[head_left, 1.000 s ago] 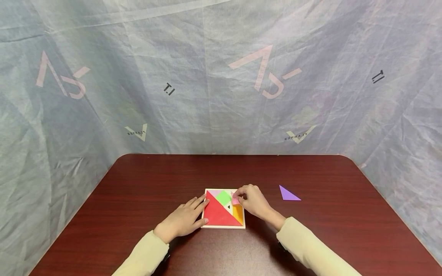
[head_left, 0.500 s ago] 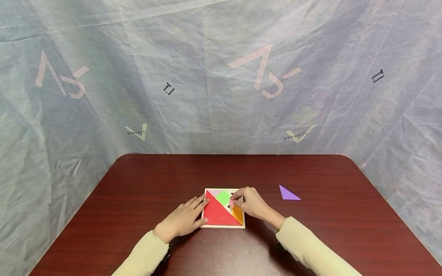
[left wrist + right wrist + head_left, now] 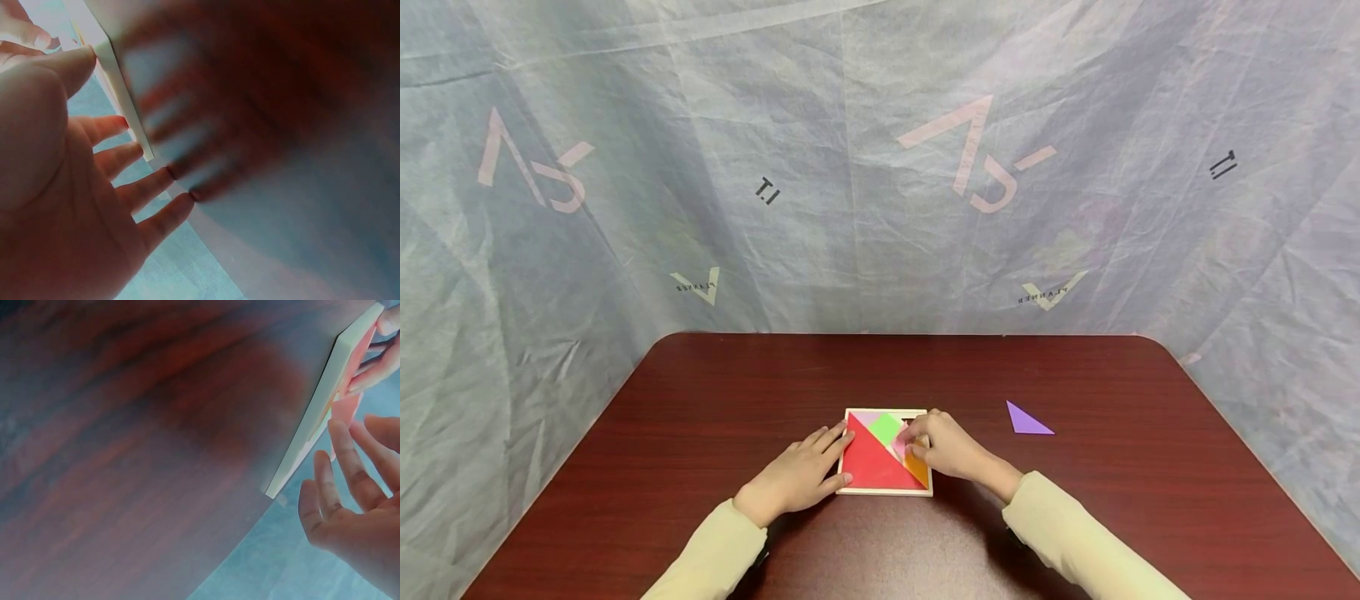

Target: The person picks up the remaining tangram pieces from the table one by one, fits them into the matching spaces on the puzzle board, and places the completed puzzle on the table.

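Your work with the coloured pieces nears its end at the dark red table, where most of the flat tray appears filled. Already lying inside are the big red triangle across the near left half, the lilac piece at the far left, the green square beside it and the orange piece along the right side. Your left hand rests with fingers spread at the tray's left edge, apparently steadying it. Your right hand pinches the pink piece between thumb and fingers over the tray, between the green square and the orange piece; the right wrist view shows it tilted up from the surface, though your fingers cover much of it, so how nearly it is seated is hard to tell. Left to do, by the look of it, are settling that piece and placing the purple triangle, which lies on the table well to the right, apart from the tray; pale floor shows at the tray's far right corner.
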Demonstrator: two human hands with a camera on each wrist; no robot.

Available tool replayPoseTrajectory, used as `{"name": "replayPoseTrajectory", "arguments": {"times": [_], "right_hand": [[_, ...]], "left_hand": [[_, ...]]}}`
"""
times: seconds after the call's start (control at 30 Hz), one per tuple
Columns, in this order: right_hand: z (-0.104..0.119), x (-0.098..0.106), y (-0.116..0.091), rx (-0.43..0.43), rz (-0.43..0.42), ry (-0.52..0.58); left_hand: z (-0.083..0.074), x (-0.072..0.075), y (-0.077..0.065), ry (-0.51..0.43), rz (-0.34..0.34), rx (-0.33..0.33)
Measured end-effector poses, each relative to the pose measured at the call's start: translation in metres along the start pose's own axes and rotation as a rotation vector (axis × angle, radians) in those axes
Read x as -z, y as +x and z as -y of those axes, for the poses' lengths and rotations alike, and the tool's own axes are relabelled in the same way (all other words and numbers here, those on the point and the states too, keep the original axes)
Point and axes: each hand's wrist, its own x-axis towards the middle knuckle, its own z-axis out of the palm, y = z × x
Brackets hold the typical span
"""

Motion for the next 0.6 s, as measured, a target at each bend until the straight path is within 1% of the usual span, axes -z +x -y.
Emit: {"name": "replayPoseTrajectory", "arguments": {"times": [0.2,0.43,0.6], "right_hand": [[-0.0024,-0.0013,0.0006,0.038,0.030,-0.012],[-0.0024,-0.0012,0.0007,0.071,0.043,-0.046],[-0.0012,-0.0013,-0.0012,0.066,0.056,-0.081]], "left_hand": [[0.0008,-0.0013,0.0008,0.002,-0.001,0.001],[0.0013,-0.0021,0.0016,0.008,-0.002,0.004],[0.0010,-0.0019,0.0006,0.010,-0.011,-0.002]]}}
